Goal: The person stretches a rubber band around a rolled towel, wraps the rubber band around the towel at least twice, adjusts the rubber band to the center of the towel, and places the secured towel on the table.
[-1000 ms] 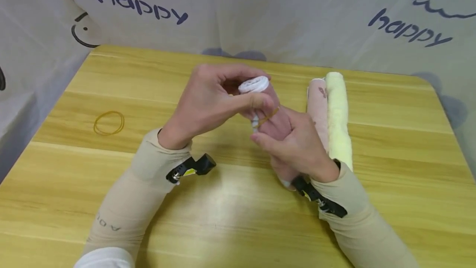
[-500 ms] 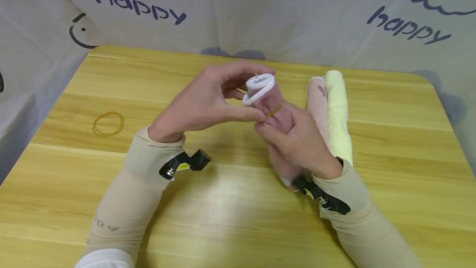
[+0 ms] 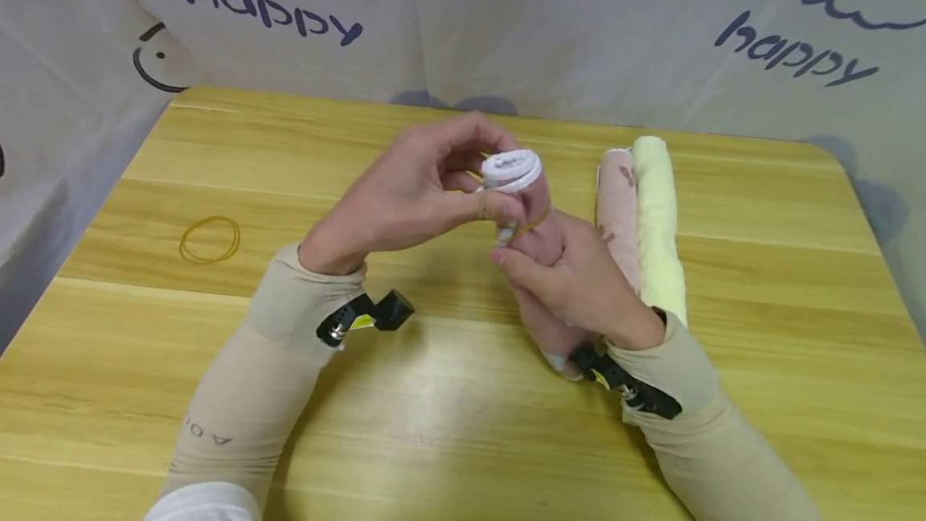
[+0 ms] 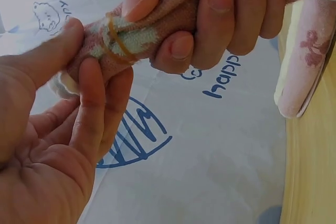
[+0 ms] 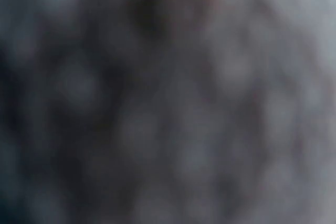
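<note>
A rolled pink towel [image 3: 538,332] with a white edge at its upper end is held tilted above the table. My right hand [image 3: 586,276] grips it round the middle, fingers curled about the roll in the left wrist view. Near the upper end, my left hand [image 3: 412,187] pinches the roll between thumb and fingers. A tan rubber band [image 4: 119,40] circles the towel between the two hands, over a pale green patch, and draws the cloth in slightly. The right wrist view is a dark blur, with the towel's lower end close to that camera in the head view.
On the wooden table [image 3: 434,424], a loose rubber band [image 3: 210,239] lies at the left. Two more rolled towels, one pink [image 3: 616,191] and one pale yellow [image 3: 657,223], lie side by side behind the right hand. A white printed cloth [image 3: 506,38] hangs behind the table.
My left fingers have shifted about the towel's upper end, moving slightly right overall. The white edge flap that stuck out half a second ago now lies closer to the roll. The right hand keeps its grip.
</note>
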`<state>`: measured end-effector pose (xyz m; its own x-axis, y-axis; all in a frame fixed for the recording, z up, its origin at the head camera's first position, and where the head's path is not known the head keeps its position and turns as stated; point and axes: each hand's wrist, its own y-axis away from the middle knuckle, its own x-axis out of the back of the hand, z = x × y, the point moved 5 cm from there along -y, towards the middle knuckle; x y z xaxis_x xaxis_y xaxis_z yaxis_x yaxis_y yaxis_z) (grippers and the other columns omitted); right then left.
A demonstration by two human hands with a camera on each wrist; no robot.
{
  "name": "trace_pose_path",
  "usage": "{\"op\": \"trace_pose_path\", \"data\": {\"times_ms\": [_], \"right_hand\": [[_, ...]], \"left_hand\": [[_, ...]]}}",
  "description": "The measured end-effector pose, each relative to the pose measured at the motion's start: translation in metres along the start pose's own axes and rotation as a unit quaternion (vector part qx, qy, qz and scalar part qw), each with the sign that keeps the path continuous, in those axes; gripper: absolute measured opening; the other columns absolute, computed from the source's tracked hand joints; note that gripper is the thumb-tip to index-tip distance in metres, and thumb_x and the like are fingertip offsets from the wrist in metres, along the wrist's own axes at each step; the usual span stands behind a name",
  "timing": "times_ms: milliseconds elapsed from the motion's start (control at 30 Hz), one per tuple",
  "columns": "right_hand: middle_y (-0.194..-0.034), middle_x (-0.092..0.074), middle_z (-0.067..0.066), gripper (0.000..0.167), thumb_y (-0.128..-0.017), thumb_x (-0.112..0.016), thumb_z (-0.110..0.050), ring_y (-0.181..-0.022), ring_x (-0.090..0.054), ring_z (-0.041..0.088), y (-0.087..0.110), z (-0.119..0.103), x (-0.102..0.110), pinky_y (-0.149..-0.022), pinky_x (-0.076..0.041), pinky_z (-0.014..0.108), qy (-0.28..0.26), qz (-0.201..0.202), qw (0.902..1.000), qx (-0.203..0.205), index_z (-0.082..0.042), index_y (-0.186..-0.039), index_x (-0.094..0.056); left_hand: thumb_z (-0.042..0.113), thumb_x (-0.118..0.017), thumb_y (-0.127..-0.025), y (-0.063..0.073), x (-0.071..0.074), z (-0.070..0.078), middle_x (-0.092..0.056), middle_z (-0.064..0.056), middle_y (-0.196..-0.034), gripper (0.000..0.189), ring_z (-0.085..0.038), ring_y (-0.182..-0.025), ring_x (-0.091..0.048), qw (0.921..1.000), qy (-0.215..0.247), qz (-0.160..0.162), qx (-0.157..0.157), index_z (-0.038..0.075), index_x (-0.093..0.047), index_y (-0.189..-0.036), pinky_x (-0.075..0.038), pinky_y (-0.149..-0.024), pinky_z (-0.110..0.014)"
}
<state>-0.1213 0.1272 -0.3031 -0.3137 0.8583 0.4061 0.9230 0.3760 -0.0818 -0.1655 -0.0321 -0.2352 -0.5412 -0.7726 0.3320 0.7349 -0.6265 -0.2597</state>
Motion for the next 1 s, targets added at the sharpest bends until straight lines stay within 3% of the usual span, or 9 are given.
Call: {"op": "trace_pose_path", "data": {"times_ms": [167,267,367,467,533,633,767,900,1000], "right_hand": [[-0.066,-0.048,-0.003,0.027,-0.098,-0.068,-0.028,-0.072,-0.052,0.014,0.0,0.0,0.001,-0.065,-0.042,0.026,0.056,0.002,0.9982,-0.02,-0.012,-0.079,-0.058],[-0.079,-0.057,0.0,0.02,-0.096,-0.069,-0.034,-0.08,-0.056,0.017,0.0,0.0,0.002,-0.069,-0.047,0.028,0.094,0.013,0.9949,-0.034,-0.015,-0.098,-0.066],[-0.092,-0.065,0.003,0.03,-0.094,-0.07,-0.037,-0.086,-0.06,0.018,0.001,-0.001,0.004,-0.074,-0.051,0.031,0.119,0.027,0.9919,-0.037,-0.016,-0.115,-0.067],[-0.1,-0.07,0.003,0.035,-0.094,-0.071,-0.038,-0.09,-0.063,0.017,0.001,-0.003,0.006,-0.078,-0.053,0.033,0.129,0.037,0.9906,-0.026,-0.02,-0.123,-0.064],[-0.099,-0.069,0.003,0.033,-0.094,-0.071,-0.038,-0.088,-0.063,0.016,0.001,-0.005,0.007,-0.076,-0.053,0.032,0.132,0.042,0.9903,-0.017,-0.021,-0.121,-0.064],[-0.086,-0.063,0.003,0.027,-0.094,-0.072,-0.039,-0.079,-0.06,0.016,0.0,-0.007,0.007,-0.067,-0.05,0.029,0.141,0.045,0.9889,-0.007,-0.018,-0.105,-0.062],[-0.074,-0.055,0.001,0.03,-0.094,-0.073,-0.038,-0.068,-0.055,0.015,0.0,-0.008,0.008,-0.058,-0.045,0.027,0.161,0.05,0.9856,0.012,-0.015,-0.089,-0.055],[-0.07,-0.052,0.0,0.03,-0.094,-0.075,-0.035,-0.063,-0.052,0.014,0.0,-0.009,0.008,-0.055,-0.043,0.027,0.173,0.061,0.9824,0.034,-0.014,-0.087,-0.055],[-0.069,-0.052,0.0,0.03,-0.093,-0.076,-0.034,-0.061,-0.051,0.013,-0.001,-0.009,0.008,-0.053,-0.042,0.026,0.176,0.067,0.9813,0.038,-0.013,-0.087,-0.056]], "left_hand": [[0.011,-0.08,-0.09,0.002,0.001,0.003,-0.074,-0.003,-0.117,0.051,-0.011,-0.091,-0.069,0.9982,-0.049,-0.006,-0.034,0.011,-0.06,-0.137,-0.06,-0.074,-0.03],[0.016,-0.078,-0.092,0.003,0.002,0.003,-0.072,0.0,-0.119,0.041,-0.009,-0.088,-0.065,0.9962,-0.074,-0.006,-0.046,0.015,-0.068,-0.132,-0.057,-0.072,-0.03],[0.017,-0.078,-0.093,0.003,0.002,0.001,-0.073,0.001,-0.115,0.032,-0.009,-0.086,-0.064,0.9963,-0.077,0.005,-0.038,0.015,-0.072,-0.124,-0.056,-0.072,-0.029],[0.018,-0.08,-0.092,0.003,0.003,-0.001,-0.074,0.002,-0.111,0.031,-0.01,-0.084,-0.065,0.9969,-0.072,0.021,-0.023,0.015,-0.073,-0.121,-0.056,-0.071,-0.029],[0.017,-0.08,-0.091,0.003,0.004,-0.003,-0.074,0.001,-0.111,0.03,-0.012,-0.083,-0.066,0.9977,-0.061,0.028,-0.012,0.013,-0.073,-0.12,-0.058,-0.071,-0.029],[0.015,-0.08,-0.09,0.003,0.006,-0.006,-0.074,-0.002,-0.11,0.029,-0.014,-0.084,-0.069,0.9983,-0.046,0.037,0.002,0.011,-0.074,-0.118,-0.06,-0.071,-0.029],[0.012,-0.079,-0.09,0.002,0.008,-0.008,-0.075,-0.007,-0.106,0.026,-0.017,-0.081,-0.07,0.9987,-0.026,0.042,0.011,0.008,-0.074,-0.116,-0.061,-0.068,-0.03],[0.011,-0.079,-0.091,0.001,0.01,-0.009,-0.077,-0.009,-0.102,0.025,-0.021,-0.077,-0.074,0.9989,0.001,0.041,0.023,0.007,-0.076,-0.116,-0.063,-0.071,-0.035],[0.013,-0.079,-0.091,0.001,0.012,-0.009,-0.078,-0.009,-0.102,0.026,-0.02,-0.078,-0.076,0.9983,-0.004,0.044,0.036,0.009,-0.077,-0.117,-0.064,-0.073,-0.035]]}}
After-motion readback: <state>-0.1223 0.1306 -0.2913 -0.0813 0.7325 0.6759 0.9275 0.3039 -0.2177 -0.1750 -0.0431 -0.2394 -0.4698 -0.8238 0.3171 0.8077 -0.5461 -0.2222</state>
